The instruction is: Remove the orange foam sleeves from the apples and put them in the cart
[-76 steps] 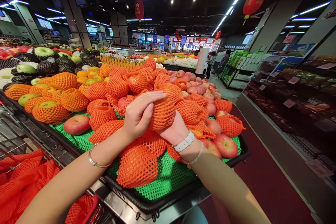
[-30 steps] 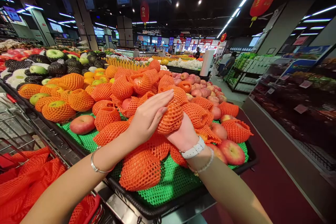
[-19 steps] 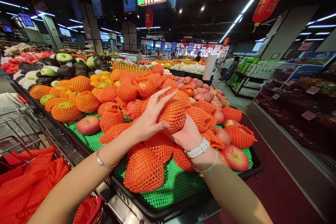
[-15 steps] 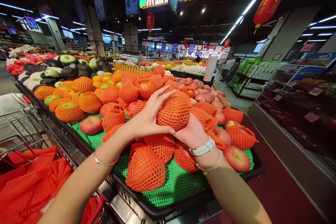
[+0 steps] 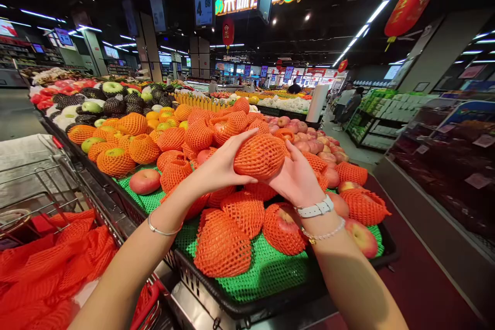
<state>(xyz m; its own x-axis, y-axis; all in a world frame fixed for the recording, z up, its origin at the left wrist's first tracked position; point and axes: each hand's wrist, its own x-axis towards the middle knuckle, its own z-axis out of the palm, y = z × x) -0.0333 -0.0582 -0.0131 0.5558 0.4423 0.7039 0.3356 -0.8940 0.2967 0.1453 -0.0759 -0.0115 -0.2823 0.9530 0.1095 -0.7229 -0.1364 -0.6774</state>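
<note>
The held fruit (image 5: 260, 155) wears a bright orange net with a fine, close lattice; the netted fruit (image 5: 223, 245) below shows redder orange, its diamond mesh more open. The mat (image 5: 266, 273) is vivid green with rows of small dark holes, the tray (image 5: 211, 294) black. One bare apple (image 5: 145, 181) is rosy red, while the right-hand apple (image 5: 361, 238) blends red into yellow. The strap (image 5: 315, 209) is white, the bangle (image 5: 160, 232) silver. Scarlet netting (image 5: 69, 268) at left has a mesh weave. Green apples (image 5: 112, 87) sit among black nets (image 5: 115, 107). The fence (image 5: 197, 102) is yellow, the lantern (image 5: 410, 7) red with gold characters, the floor (image 5: 425, 268) at right maroon.
</note>
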